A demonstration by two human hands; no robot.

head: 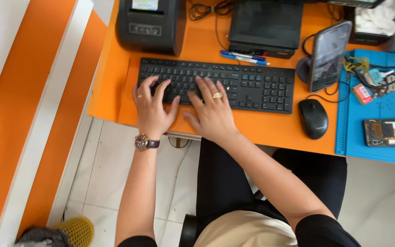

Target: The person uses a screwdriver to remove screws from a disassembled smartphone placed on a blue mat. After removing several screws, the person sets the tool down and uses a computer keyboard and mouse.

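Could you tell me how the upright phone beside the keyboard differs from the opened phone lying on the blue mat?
The upright phone stands tilted on a stand over the orange desk; the opened phone lies flat on the blue mat. The upright phone shows an intact glossy screen; the opened phone shows its exposed insides. Neither is touched: the left hand and right hand rest on the black keyboard.

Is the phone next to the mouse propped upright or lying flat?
Propped upright: the phone leans tilted on a round stand above the black mouse, its screen facing the person.
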